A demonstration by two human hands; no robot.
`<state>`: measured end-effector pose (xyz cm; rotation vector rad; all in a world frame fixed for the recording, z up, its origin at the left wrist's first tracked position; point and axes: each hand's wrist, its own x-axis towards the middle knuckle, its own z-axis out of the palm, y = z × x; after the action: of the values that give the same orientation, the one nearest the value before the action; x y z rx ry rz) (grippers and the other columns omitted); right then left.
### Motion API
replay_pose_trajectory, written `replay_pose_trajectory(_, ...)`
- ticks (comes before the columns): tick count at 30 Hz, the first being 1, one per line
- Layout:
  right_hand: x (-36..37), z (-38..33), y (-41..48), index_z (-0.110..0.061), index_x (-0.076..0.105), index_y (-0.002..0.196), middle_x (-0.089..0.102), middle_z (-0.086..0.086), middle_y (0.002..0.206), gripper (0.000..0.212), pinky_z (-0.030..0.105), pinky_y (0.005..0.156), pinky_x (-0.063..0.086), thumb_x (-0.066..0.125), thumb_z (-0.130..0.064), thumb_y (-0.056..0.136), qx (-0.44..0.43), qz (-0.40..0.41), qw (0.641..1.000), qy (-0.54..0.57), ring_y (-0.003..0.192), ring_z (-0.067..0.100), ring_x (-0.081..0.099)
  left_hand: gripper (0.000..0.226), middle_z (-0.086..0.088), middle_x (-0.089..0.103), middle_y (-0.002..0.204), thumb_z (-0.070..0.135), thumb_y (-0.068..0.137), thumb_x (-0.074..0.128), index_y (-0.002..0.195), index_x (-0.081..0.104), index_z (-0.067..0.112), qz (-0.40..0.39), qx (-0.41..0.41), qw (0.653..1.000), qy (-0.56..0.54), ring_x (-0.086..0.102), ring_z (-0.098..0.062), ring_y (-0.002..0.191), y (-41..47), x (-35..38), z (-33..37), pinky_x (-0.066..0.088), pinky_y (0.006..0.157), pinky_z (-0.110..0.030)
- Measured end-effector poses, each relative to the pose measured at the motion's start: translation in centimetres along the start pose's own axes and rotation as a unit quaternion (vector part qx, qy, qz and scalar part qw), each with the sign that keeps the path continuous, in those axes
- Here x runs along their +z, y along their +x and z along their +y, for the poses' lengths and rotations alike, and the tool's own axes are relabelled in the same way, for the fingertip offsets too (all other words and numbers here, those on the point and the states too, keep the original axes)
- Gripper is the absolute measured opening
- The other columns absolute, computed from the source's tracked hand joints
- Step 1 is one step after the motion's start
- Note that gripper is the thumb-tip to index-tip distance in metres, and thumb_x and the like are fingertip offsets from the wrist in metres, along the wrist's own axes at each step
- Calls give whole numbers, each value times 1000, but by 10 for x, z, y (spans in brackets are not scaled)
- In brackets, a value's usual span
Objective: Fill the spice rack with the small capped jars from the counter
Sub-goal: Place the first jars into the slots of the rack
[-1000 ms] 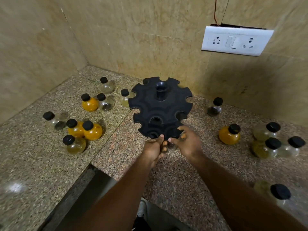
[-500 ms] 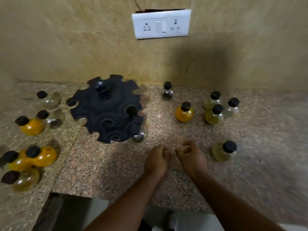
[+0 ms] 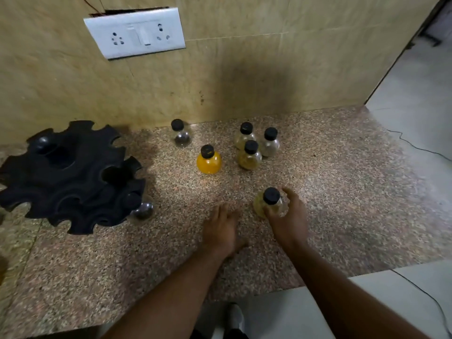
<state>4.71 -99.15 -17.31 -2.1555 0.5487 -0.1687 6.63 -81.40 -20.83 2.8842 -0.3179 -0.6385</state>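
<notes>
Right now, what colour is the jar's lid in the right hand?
Black, on the jar in the right hand; head view.

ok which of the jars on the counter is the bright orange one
The orange jar, standing alone left of the three-jar cluster. Its contents are solid orange; the others look pale, clear or dull yellowish.

The tabletop (image 3: pixel 342 192) is speckled granite, a fine mix of pinkish brown, grey and black flecks. The spice rack (image 3: pixel 71 177) near its left edge is solid matte black, and a jar (image 3: pixel 144 210) seated in its lower tier looks dark and silvery. Every jar wears a black cap. The orange jar (image 3: pixel 209 160) is bright orange-yellow; the dark-bottomed jar (image 3: pixel 181 135) by the back edge is clear with dark contents. The olive jar (image 3: pixel 249 156) holds yellow-green, the pale jar (image 3: pixel 244 137) a faded yellow, the grey jar (image 3: pixel 270 143) a whitish grey. The held jar (image 3: pixel 269 203) under the right hand (image 3: pixel 288 216) is yellowish. The wall (image 3: pixel 244 69) is mottled beige, the socket plate (image 3: pixel 135 33) white.
</notes>
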Motion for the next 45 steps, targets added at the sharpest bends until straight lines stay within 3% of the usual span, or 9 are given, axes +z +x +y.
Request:
replay_pose_trajectory(4,-1,-3,13,-37,57,133,64,-3,126,54,34,86,44,77,-44,83,-24,-26,999,-19,115,18,58,75,-5,23,164,58,88,60,152,35,28,41,7,998,-51,19,-29,150,2,-8,0,31,117,-46)
replay_pose_trajectory(6,-1,-8,15,-35,59,133,64,-1,127,54,31,84,40,78,-44,83,-33,-28,998,-39,113,18,57,55,-3,50,148,47,92,60,142,52,27,99,-33,974,-203,46,-23,134,8,-15,-5,43,106,-36)
replay_pose_trajectory(8,1,-13,14,-32,58,135,61,1,129,57,30,85,37,77,-46,83,-45,-30,997,-58,116,21,56,43,-3,64,131,38,94,63,135,59,25,147,-107,895,-408,61,-17,110,13,-27,-8,48,86,-27)
replay_pose_trajectory(14,26,-48,17,-30,60,133,58,-4,129,59,34,87,48,75,-54,82,-104,-67,990,-74,113,16,57,27,-7,76,101,31,102,53,119,69,17,240,-225,529,-782,65,-18,73,20,-71,-46,49,49,-23)
replay_pose_trajectory(20,72,-103,14,-29,62,129,63,-5,122,58,41,85,54,72,-59,80,-179,-138,970,-89,106,17,60,28,5,74,102,45,103,47,117,64,29,236,-275,377,-853,63,-13,67,8,-85,-94,34,48,-26)
replay_pose_trajectory(27,119,-155,-1,-23,65,125,65,-3,116,51,28,75,45,79,-45,81,-265,-213,935,-103,102,15,61,48,-1,74,111,56,98,50,122,64,17,224,-288,289,-885,57,-13,63,-14,-75,-113,43,51,-24)
replay_pose_trajectory(32,150,-179,-20,-22,65,127,62,1,123,53,30,83,46,79,-42,80,-328,-279,894,-125,110,21,60,47,-5,68,69,51,99,52,100,70,7,276,-283,262,-880,58,-19,56,-33,-64,-131,44,53,-30)
replay_pose_trajectory(35,165,-186,-35,-21,63,129,60,5,125,53,31,83,47,75,-42,82,-363,-313,865,-147,109,24,60,39,-1,58,55,45,100,53,86,65,11,291,-305,286,-860,48,-13,41,-52,-57,-144,36,44,-24)
replay_pose_trajectory(45,188,-196,-40,-22,59,134,45,4,128,55,33,100,48,76,-42,86,-388,-340,848,-121,113,25,57,36,9,53,58,43,100,54,76,68,21,226,-289,382,-848,45,-6,48,-89,-62,-169,28,46,-21)
